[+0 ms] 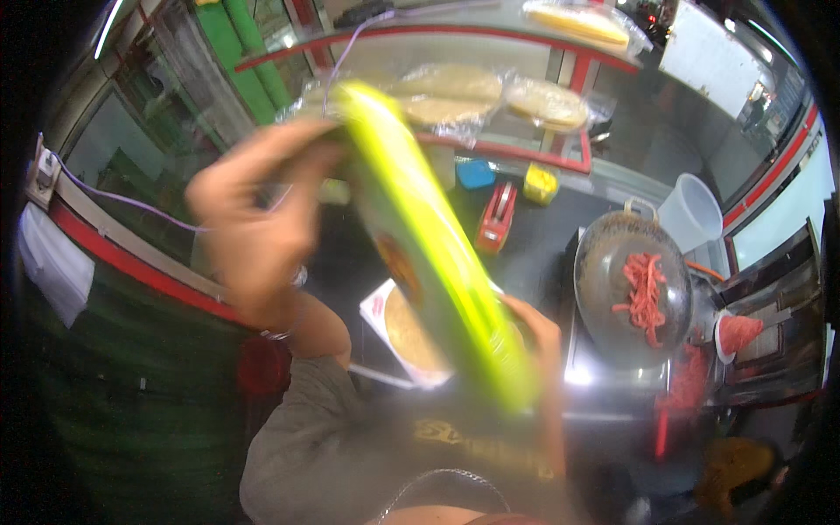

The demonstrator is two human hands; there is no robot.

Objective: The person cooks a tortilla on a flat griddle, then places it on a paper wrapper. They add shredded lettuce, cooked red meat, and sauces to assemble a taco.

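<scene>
A long, bright yellow-green packet or box (437, 232) slants across the middle, smeared by motion; its exact kind cannot be made out. Its greyish side has a dark reddish print. My left hand (258, 219) is raised beside its upper end, the bent fingers reaching that end in a blur. Lower down, my right hand (538, 341) wraps round the opposite end, partly hidden behind it. Beneath the packet, a round, flat, light-brown flatbread (404, 328) lies in a white open box (376, 308) on the dark counter, partly covered from sight.
To the right, a dark wok (599, 289) holds reddish strips (646, 297). A translucent bucket (691, 214) stands behind it. A red tape dispenser (497, 219), a yellow tub (541, 184) and a blue container (474, 173) sit farther back. Bagged flatbreads (547, 103) rest on the shelf.
</scene>
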